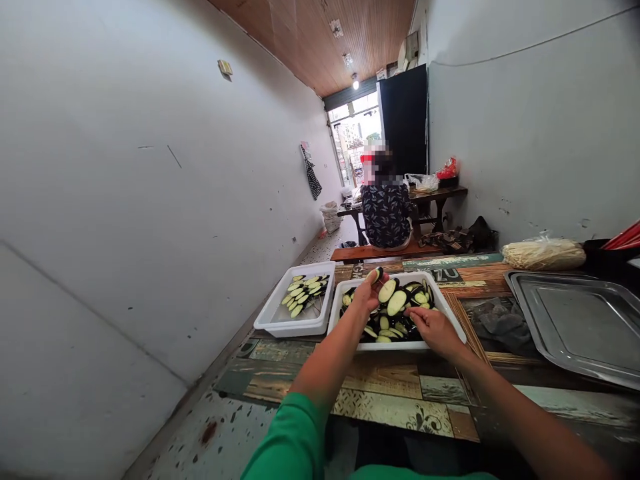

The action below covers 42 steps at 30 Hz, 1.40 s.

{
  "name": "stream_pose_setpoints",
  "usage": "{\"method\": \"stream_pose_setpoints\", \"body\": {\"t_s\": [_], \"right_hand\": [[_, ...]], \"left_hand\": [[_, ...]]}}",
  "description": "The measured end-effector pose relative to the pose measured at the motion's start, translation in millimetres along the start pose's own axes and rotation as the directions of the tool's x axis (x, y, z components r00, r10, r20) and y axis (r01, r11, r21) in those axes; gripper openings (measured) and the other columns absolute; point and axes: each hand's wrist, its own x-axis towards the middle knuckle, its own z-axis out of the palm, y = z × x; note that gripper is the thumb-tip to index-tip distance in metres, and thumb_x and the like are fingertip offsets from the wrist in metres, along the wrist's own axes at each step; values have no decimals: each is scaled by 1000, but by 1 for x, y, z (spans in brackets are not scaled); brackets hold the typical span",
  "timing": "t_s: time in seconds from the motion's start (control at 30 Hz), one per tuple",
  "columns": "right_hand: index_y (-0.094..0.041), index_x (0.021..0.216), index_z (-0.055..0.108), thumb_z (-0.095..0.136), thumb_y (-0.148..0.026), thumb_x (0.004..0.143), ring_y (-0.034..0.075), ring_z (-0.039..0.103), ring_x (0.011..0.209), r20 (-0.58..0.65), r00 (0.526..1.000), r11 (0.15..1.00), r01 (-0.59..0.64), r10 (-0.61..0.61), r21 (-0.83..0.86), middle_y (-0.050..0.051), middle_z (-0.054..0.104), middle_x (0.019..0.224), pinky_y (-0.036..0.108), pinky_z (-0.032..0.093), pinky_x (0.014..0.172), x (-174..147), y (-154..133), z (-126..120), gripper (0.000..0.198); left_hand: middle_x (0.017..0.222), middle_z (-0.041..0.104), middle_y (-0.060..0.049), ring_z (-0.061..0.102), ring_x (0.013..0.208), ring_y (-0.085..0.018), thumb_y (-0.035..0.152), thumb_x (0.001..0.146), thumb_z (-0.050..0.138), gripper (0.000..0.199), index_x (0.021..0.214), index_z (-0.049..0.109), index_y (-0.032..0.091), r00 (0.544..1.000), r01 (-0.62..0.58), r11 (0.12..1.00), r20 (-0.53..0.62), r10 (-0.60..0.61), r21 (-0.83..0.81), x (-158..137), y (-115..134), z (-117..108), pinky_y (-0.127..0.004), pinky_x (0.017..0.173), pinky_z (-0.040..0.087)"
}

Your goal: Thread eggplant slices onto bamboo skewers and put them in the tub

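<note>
pale-green eggplant slices [397,303] over the tub [395,346], near the far edge of the tabletop [385,380]: probably light, slick, easily torn. your left hand [369,297] grips some; can't tell whether your right hand [434,328] does. pinch skin rims.

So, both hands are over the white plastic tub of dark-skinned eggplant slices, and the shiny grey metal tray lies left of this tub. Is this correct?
Not quite. The head view shows the shiny grey metal tray right of the white plastic tub, not left. The left hand and the right hand are indeed over this tub of dark-skinned eggplant slices.
</note>
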Motion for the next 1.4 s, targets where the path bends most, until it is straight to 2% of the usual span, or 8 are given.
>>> {"method": "stream_pose_setpoints", "body": {"t_s": [0.27,0.43,0.57,0.67,0.87,1.03,1.27,1.4], "right_hand": [[-19,89,78,46,-32,85,22,68,76,-120,992,995,56,-46,78,9,78,88,30,48,68,-1,1,1,34],[-14,93,76,46,-41,85,16,53,52,-237,971,985,26,16,171,4,65,59,27,39,52,-4,4,-3,41],[-12,98,74,47,-48,85,13,42,47,-357,927,949,4,115,315,-1,52,52,25,31,46,-6,9,-5,47],[-12,97,73,48,-50,84,12,37,45,-350,925,924,-2,146,381,-3,45,49,24,27,44,-6,9,-5,48],[-8,99,73,49,-50,82,11,32,44,-294,941,921,-41,166,386,-4,41,50,25,24,44,-9,0,-9,51],[-7,101,73,49,-50,83,11,33,45,-271,949,928,-51,159,369,-3,44,52,25,25,44,-11,0,-10,53],[-9,100,73,49,-52,83,10,33,44,-288,943,920,-44,167,389,-3,44,50,24,24,43,-9,5,-7,52],[-10,102,72,50,-54,83,11,35,43,-280,942,908,-55,185,415,-3,46,50,24,26,42,-9,4,-7,52]], "left_hand": [[86,71,-8,69,83,-20,28,92,57,15,93,65,16,972,134,959,158,-176,249,-2,-8,-1,-38,87,55],[83,70,-8,67,80,-19,55,93,45,45,105,65,16,985,-98,875,169,19,474,1,-6,-3,-33,80,55],[81,70,-5,64,79,-15,37,83,65,25,94,70,15,895,-409,219,342,287,886,4,-6,-20,-26,77,49],[87,71,-4,63,81,-16,32,75,72,26,96,74,17,861,-492,-277,508,-15,825,3,-8,-27,-25,76,47],[101,73,-8,65,91,-23,17,71,67,37,107,74,21,842,-537,-624,399,-362,567,-9,-20,-22,-26,74,46],[99,73,-5,65,94,-21,12,68,69,36,102,75,20,833,-551,-474,419,-361,687,-2,-16,-23,-25,81,47],[84,72,-7,69,80,-17,26,83,68,27,106,68,11,893,-206,492,368,-258,846,7,6,-30,-31,83,52],[94,73,-13,72,82,-19,23,81,73,28,105,63,12,911,-37,726,321,-257,687,2,11,-27,-31,78,52]]}}
